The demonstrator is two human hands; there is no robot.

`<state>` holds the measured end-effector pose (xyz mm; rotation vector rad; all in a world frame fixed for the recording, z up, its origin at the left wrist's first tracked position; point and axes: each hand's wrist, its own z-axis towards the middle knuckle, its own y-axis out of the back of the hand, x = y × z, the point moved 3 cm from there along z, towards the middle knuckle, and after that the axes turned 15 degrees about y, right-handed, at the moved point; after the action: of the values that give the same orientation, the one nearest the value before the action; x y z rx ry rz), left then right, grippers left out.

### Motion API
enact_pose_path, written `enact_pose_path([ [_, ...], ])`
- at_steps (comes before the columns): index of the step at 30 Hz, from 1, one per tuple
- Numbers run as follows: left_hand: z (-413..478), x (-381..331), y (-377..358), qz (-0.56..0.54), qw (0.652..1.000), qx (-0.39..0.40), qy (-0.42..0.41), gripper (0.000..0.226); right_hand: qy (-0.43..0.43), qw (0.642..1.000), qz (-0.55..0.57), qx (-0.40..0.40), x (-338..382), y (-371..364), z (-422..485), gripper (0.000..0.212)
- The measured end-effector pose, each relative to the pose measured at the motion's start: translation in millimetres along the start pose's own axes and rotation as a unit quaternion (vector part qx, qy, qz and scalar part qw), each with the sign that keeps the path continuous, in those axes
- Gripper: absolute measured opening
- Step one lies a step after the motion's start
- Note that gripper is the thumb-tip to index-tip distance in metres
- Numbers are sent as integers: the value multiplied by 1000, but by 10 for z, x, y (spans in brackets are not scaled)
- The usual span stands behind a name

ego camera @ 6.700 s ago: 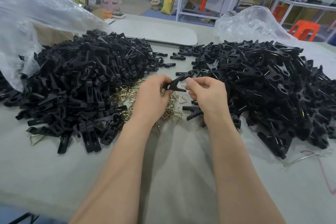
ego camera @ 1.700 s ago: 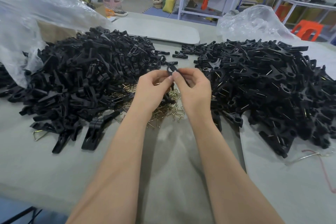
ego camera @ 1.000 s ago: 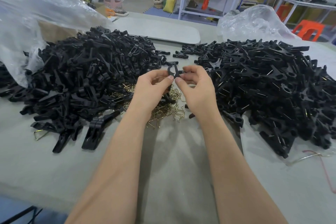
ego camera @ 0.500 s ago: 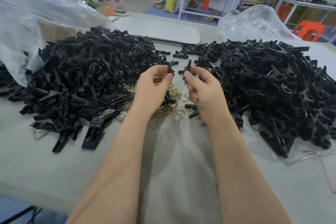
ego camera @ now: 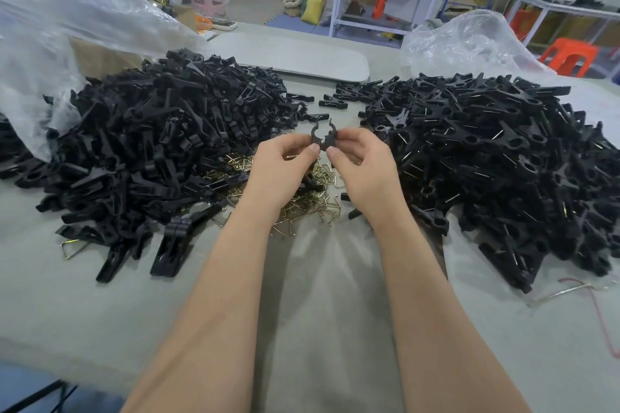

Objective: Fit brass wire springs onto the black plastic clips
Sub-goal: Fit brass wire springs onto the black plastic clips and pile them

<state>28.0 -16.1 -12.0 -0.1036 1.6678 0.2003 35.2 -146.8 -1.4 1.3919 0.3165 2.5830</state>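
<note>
Both hands meet above the middle of the table. My left hand (ego camera: 280, 166) pinches one black clip half (ego camera: 315, 137) and my right hand (ego camera: 364, 164) pinches the other half (ego camera: 329, 137); the two curved halves stand upright, touching back to back. Beneath my hands lies a heap of brass wire springs (ego camera: 302, 201). A big pile of loose black clip parts (ego camera: 161, 151) fills the left side. A second pile of black clips (ego camera: 503, 161), many showing brass wire, fills the right side.
Clear plastic bags lie at the far left (ego camera: 50, 27) and far right (ego camera: 469, 40). A grey board (ego camera: 288, 57) lies behind the piles. One loose spring (ego camera: 72, 248) sits by the left pile's front. Grey cloth (ego camera: 318, 295) covers the table.
Half a second ago my hands were apart, each holding its own clip piece. They have come together and the two pieces now touch between my fingertips.
</note>
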Motion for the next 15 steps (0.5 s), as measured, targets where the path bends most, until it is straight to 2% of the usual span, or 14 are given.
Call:
enact_pose_path([
  [9,-7,-6,16,19,999,-1,-35,14,10,1000,-4,10,30,-6,9,24],
  [11,-15,-14,23,-3,1000,10,-24,14,1,1000,28,6,16,13,4,23],
  [15,-12,-37,38,-78,995,56,-3,17,-69,988,133,20,-31,23,-8,24],
])
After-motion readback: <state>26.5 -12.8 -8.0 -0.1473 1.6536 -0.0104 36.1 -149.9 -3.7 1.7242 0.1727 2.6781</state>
